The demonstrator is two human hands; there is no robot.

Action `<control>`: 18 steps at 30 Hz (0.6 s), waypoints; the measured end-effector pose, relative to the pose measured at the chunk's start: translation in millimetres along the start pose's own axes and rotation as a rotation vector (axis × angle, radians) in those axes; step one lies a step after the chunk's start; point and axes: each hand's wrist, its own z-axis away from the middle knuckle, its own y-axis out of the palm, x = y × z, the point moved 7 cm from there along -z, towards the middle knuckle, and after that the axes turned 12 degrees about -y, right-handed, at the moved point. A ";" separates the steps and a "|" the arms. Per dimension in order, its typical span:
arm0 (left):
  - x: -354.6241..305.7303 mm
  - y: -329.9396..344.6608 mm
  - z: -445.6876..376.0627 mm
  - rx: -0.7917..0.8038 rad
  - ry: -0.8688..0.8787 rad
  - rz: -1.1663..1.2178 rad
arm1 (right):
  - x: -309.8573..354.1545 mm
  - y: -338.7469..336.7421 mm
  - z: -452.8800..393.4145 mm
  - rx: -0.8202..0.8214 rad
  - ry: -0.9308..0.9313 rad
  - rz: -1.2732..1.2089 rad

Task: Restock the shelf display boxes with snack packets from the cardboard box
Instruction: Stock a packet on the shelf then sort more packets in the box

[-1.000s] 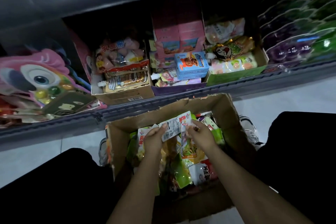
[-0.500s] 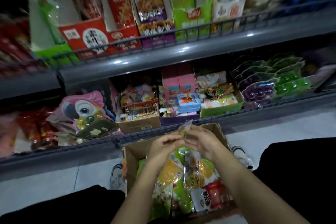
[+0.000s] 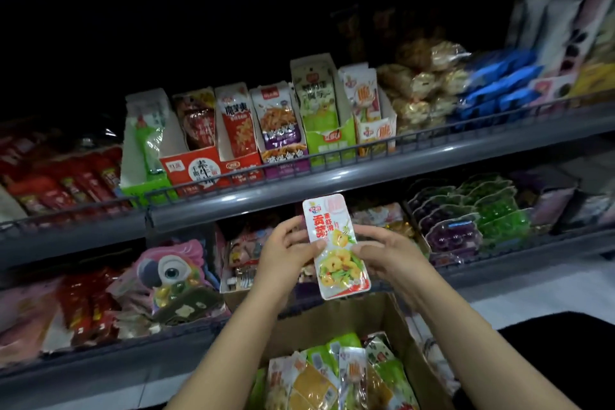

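I hold a white snack packet (image 3: 336, 246) with red lettering and yellow food upright in front of the lower shelf. My left hand (image 3: 286, 253) grips its left edge and my right hand (image 3: 386, 253) its right edge. Below them stands the open cardboard box (image 3: 336, 316), full of mixed snack packets (image 3: 336, 376). On the upper shelf a row of display boxes stands behind a wire rail: a green one (image 3: 146, 143), a red one (image 3: 196, 143), a purple one (image 3: 283, 130), a light green one (image 3: 322, 116) and a white-orange one (image 3: 369, 116).
The grey upper shelf edge (image 3: 332, 180) runs just above the packet. The lower shelf holds a pink parrot toy pack (image 3: 169, 273), a small cardboard box of sweets (image 3: 239, 263) and green and purple jelly cups (image 3: 472, 216). Red packets (image 3: 66, 176) lie at upper left. Dark trouser legs flank the box.
Both hands lifted one packet out of the cardboard box and raised it upright to shelf height. The view tilted up, bringing the upper shelf's display boxes into sight.
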 end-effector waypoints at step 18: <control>-210.6 57.7 -64.7 0.127 0.052 -0.452 | 125.6 -32.1 -91.5 -0.089 -0.481 0.076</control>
